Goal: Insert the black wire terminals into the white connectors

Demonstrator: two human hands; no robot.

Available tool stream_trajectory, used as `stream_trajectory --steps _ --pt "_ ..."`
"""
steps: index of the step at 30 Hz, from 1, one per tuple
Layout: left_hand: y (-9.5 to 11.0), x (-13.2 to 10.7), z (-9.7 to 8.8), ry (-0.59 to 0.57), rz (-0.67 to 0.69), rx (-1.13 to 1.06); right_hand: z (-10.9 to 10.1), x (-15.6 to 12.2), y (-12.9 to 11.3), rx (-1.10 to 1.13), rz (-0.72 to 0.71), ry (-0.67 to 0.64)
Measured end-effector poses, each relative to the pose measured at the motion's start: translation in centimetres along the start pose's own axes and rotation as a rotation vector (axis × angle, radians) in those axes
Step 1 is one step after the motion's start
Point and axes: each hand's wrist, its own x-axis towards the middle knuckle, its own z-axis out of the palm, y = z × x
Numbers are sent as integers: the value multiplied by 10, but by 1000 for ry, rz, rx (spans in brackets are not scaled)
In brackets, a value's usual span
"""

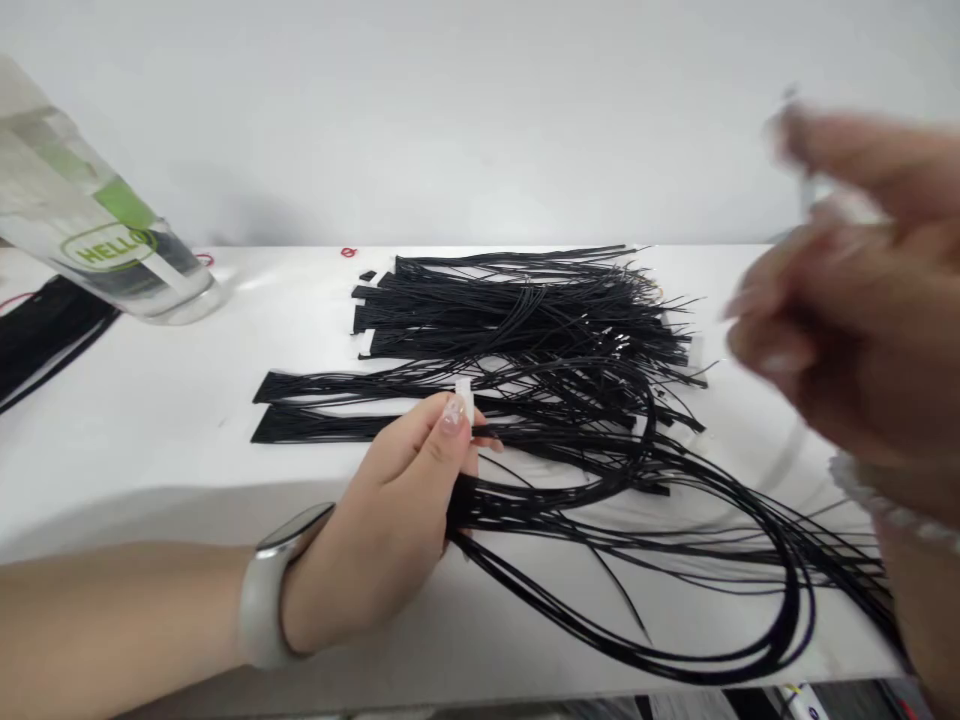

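A single view is taken from the wearer's head. The counter (pixel 150 420) is faced forward and downward at close range, the wall (pixel 480 120) being included behind and the near edge below. The left hand (pixel 397 510) is framed near the middle; the right hand (pixel 855 300) is seen closer to the lens, cropped by the right edge.

Left hand (pixel 397 490) grips black cables (pixel 517 508) — right hand (pixel 874 320) raised, blurred.

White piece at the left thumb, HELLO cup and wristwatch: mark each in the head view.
White piece (pixel 465 388), head view: its exposed upper end.
HELLO cup (pixel 109 215), head view: its side wall.
Wristwatch (pixel 262 600), head view: its pale band.
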Motion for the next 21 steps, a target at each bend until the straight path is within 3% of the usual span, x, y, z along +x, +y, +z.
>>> stream_trajectory --steps 2,5,7,21 --pt "2 1 0 -7 9 14 20 -10 -13 13 34 -136" --pt "4 1 0 -32 7 23 39 -18 -21 -183 -73 -337" --pt "4 1 0 -39 6 33 45 -20 -20 -251 -142 -386" --pt "5 1 0 -46 -57 61 48 -22 -13 -274 -351 -271"
